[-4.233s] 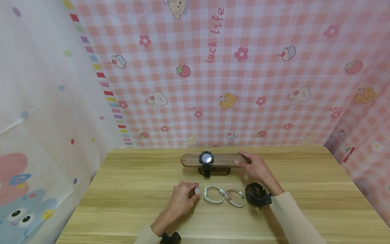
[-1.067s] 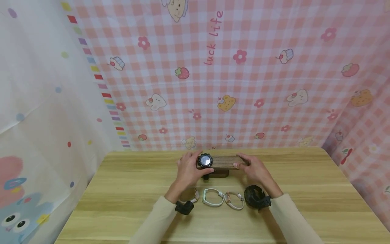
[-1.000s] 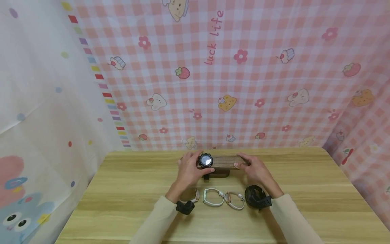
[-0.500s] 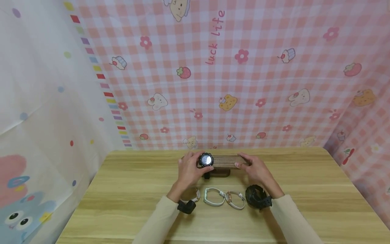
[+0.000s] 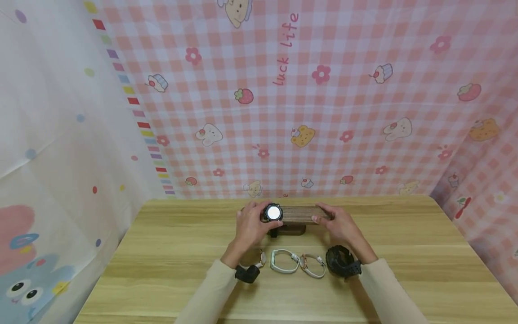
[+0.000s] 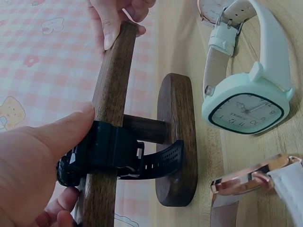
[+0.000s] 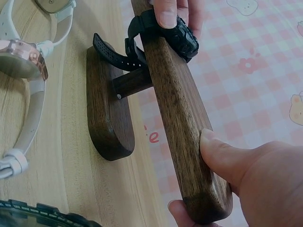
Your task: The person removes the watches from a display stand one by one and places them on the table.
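Observation:
A dark wooden watch stand (image 5: 298,215), a long bar on a short post and rounded base, stands toward the table's back. A black digital watch (image 5: 274,212) is strapped round the bar's left part, its face glaring white. My left hand (image 5: 247,226) grips this watch, thumb on the near side and fingers behind the bar. In the left wrist view the perforated strap end (image 6: 163,161) hangs loose toward the base (image 6: 177,137). My right hand (image 5: 341,225) holds the bar's right end, thumb on its near face (image 7: 182,137) and fingertips beneath.
In front of the stand lie a mint-green square watch (image 5: 273,261), a white-strapped rose-gold watch (image 5: 304,262) and a bulky black watch (image 5: 335,261). Another pale-strapped watch (image 5: 262,258) is partly hidden by my left wrist. A checked cloth (image 5: 259,112) hangs behind the table.
My left hand has moved from a pale-strapped watch on the table up to the black watch on the bar. My right hand stays on the bar's end. The watch face's glare has brightened.

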Demonstrator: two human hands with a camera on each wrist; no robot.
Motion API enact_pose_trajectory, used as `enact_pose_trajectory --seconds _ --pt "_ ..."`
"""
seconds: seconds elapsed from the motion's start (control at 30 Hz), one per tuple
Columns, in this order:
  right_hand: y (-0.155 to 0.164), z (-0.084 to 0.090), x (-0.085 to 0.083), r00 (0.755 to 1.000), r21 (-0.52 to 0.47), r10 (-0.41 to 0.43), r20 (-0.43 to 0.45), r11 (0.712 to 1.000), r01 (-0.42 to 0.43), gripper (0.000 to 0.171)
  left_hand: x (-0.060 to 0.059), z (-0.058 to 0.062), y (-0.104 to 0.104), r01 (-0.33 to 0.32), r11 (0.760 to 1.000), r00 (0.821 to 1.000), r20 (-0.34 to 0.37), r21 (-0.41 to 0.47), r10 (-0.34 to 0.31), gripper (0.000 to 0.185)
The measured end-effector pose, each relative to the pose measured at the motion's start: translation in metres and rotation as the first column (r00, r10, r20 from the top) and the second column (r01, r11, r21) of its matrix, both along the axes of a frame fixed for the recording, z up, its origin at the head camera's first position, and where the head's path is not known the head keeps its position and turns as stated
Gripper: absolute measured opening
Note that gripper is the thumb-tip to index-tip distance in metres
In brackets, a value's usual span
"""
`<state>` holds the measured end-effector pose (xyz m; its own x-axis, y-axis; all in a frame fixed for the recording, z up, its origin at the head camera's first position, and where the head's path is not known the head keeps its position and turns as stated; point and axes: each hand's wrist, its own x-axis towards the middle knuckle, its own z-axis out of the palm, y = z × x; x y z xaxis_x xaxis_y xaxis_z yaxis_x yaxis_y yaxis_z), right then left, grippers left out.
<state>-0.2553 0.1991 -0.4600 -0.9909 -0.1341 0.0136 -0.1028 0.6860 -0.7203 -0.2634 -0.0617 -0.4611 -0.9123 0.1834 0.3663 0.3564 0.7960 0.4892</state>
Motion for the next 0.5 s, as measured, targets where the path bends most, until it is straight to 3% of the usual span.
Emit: enact_pose_trajectory --seconds 0.3,0.5 --pt "0.0 0.0 0.002 1.0 -0.003 0.007 -0.012 1.0 -0.007 0.057 -0.001 0.001 -0.005 -0.011 1.0 1.0 0.004 -0.012 0.011 0.061" --pt "0.0 -0.001 0.001 0.999 0.011 0.016 -0.038 1.0 -0.016 0.058 -0.002 0.0 -0.012 -0.026 0.999 0.999 -0.029 -0.027 0.025 0.061"
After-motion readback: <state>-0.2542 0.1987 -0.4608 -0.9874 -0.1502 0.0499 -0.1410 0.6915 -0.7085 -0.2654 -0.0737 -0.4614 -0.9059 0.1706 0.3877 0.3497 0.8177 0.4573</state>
